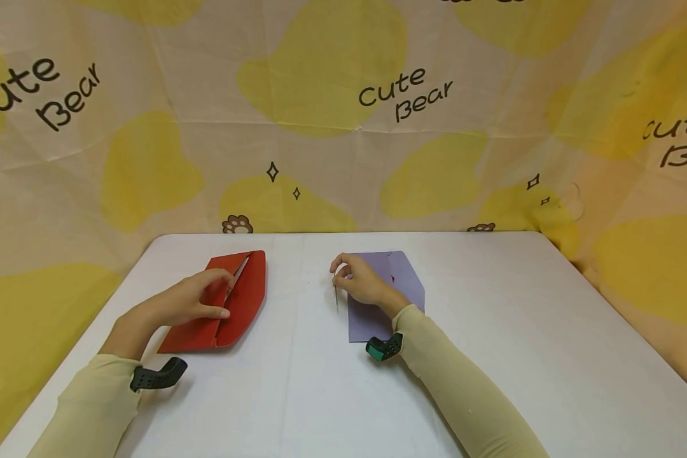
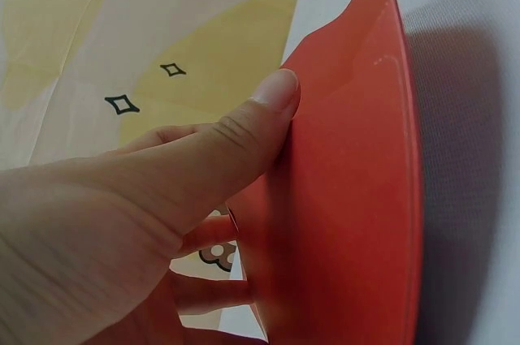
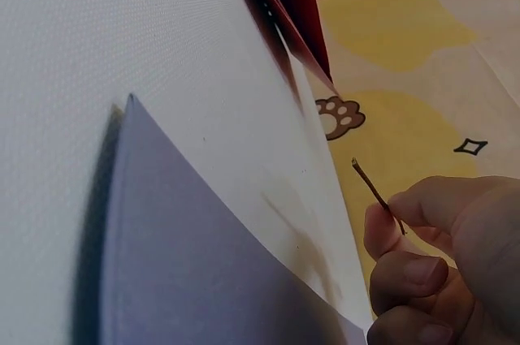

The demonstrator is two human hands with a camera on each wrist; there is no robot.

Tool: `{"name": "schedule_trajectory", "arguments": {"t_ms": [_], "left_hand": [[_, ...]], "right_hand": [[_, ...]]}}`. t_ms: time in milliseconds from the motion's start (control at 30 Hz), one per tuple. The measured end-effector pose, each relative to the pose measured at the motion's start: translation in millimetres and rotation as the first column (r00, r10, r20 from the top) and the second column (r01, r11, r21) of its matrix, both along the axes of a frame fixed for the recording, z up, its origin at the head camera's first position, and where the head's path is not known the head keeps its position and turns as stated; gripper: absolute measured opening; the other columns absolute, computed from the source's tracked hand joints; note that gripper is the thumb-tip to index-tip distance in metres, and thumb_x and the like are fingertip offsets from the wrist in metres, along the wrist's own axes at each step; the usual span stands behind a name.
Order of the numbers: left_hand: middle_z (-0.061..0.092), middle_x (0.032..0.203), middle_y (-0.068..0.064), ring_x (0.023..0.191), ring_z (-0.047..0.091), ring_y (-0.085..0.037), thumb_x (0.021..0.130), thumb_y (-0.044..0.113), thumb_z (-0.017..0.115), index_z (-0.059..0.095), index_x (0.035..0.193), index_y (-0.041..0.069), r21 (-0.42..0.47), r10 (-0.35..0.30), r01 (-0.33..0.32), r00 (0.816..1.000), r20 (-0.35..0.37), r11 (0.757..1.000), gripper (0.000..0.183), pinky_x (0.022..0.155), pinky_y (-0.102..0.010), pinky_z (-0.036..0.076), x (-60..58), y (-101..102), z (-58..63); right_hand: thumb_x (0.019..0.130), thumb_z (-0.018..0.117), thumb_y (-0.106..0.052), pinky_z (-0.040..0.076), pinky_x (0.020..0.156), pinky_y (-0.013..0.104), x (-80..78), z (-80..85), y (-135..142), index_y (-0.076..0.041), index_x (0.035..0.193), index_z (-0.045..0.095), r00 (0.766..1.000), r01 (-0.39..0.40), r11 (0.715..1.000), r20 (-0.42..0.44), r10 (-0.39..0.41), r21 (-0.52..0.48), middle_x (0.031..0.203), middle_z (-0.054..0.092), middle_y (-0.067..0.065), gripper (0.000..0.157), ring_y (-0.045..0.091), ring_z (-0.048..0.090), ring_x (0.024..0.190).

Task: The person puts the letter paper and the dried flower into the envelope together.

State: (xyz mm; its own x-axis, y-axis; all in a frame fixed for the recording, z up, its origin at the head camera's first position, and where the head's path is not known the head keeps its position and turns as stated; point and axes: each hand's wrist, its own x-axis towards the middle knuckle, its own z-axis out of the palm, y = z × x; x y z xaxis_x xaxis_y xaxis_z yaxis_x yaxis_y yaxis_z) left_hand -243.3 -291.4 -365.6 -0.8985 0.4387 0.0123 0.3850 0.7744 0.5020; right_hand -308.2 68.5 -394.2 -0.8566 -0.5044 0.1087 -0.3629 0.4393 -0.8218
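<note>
On the left of the table lies a red envelope [image 1: 249, 312] with its flap folded out to the right and its mouth gaping. My left hand [image 1: 197, 296] grips it near the mouth, the thumb at the near side and the fingers farther back; in the left wrist view the thumb [image 2: 272, 101] lies along the red paper's edge. My right hand [image 1: 362, 280] pinches a thin brown twig [image 3: 374, 185] between thumb and index finger, its length pointing down in the head view. Below that hand is a purple envelope [image 1: 366, 326], partly covered by the hand and wrist.
A small red spot [image 1: 392, 278] shows on the purple envelope near its flap. The white tabletop [image 1: 298, 381] runs between the two envelopes. Behind it hangs a printed cloth [image 1: 320, 152] with yellow patches. Each wrist carries a dark band camera [image 1: 159, 375].
</note>
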Motion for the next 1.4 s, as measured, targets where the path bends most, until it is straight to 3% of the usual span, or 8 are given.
{"name": "schedule_trajectory", "arguments": {"t_ms": [300, 467, 700, 1000, 1400], "left_hand": [[0.06, 0.122, -0.013, 0.118, 0.051, -0.037, 0.083, 0.03, 0.084, 0.055, 0.122, 0.008, 0.002, -0.002, 0.002, 1.0, 0.005, 1.0, 0.053, 0.1, -0.062, 0.048, -1.0, 0, -0.6], [0.06, 0.123, -0.014, 0.119, 0.051, -0.038, 0.083, 0.03, 0.084, 0.055, 0.122, 0.008, 0.002, 0.003, -0.003, 1.0, 0.01, 1.0, 0.054, 0.1, -0.063, 0.048, -1.1, 1, -0.9], [0.06, 0.121, -0.013, 0.117, 0.052, -0.036, 0.082, 0.029, 0.084, 0.056, 0.121, 0.008, 0.003, -0.007, 0.007, 1.0, -0.003, 1.0, 0.052, 0.101, -0.062, 0.048, -1.2, 1, -0.7], [0.059, 0.122, -0.014, 0.117, 0.051, -0.036, 0.082, 0.029, 0.084, 0.055, 0.122, 0.008, -0.002, 0.003, -0.003, 1.0, 0.011, 1.0, 0.053, 0.097, -0.059, 0.052, -1.5, 1, -1.0], [0.06, 0.12, -0.012, 0.116, 0.051, -0.035, 0.082, 0.03, 0.084, 0.055, 0.12, 0.009, 0.0, -0.004, 0.004, 1.0, 0.003, 1.0, 0.053, 0.097, -0.058, 0.052, -3.3, 0, -3.2]], "right_hand": [[0.09, 0.062, 0.003, 0.035, 0.057, 0.021, 0.0, -1.2, 1, 0.005, 0.108, 0.056, 0.999, 0.018, 0.999, 0.04, -0.016, -0.035, 0.088, 0.073, 0.021, 0.019, 0.009, 0.05, 0.065], [0.089, 0.063, 0.002, 0.039, 0.062, 0.02, -2.1, -2.0, 2, 0.01, 0.111, 0.062, 1.0, 0.012, 0.999, 0.006, -0.012, -0.035, 0.092, 0.075, 0.023, 0.023, 0.006, 0.059, 0.074], [0.092, 0.063, 0.001, 0.042, 0.068, 0.02, -1.5, -1.6, 1, 0.004, 0.114, 0.068, 0.998, 0.021, 1.0, -0.051, -0.021, -0.014, 0.095, 0.075, 0.02, 0.023, 0.012, 0.063, 0.085], [0.095, 0.056, 0.002, 0.041, 0.055, 0.018, 0.5, -3.2, -6, 0.005, 0.119, 0.067, 0.997, -0.03, 0.997, -0.072, 0.025, -0.071, 0.095, 0.074, 0.026, 0.026, 0.009, 0.053, 0.063], [0.094, 0.056, 0.003, 0.04, 0.051, 0.019, 4.4, -5.3, -19, 0.007, 0.119, 0.066, 0.998, -0.06, 0.988, -0.02, 0.058, -0.145, 0.095, 0.071, 0.028, 0.027, 0.007, 0.048, 0.053]]}}
